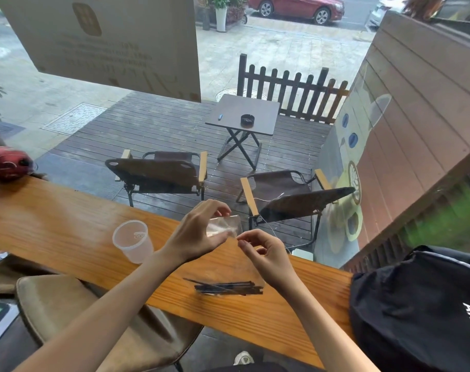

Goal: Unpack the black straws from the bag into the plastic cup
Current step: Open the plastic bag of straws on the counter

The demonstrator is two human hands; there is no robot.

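Pinching upper end of clear bag (224, 226): left hand (199, 233) and right hand (266, 252), fingers curled on the plastic above wooden counter (67, 224). Black straws (228, 287) bunched at bag's lower end, long axis left-right across counter, near its front edge. Plastic cup (133, 241) upright left of hands; black backpack (421, 304) at right; window behind, terrace chairs beyond.

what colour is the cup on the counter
Clear, frosted-looking plastic cup, no colour of its own; the wooden counter shows through. Head view.
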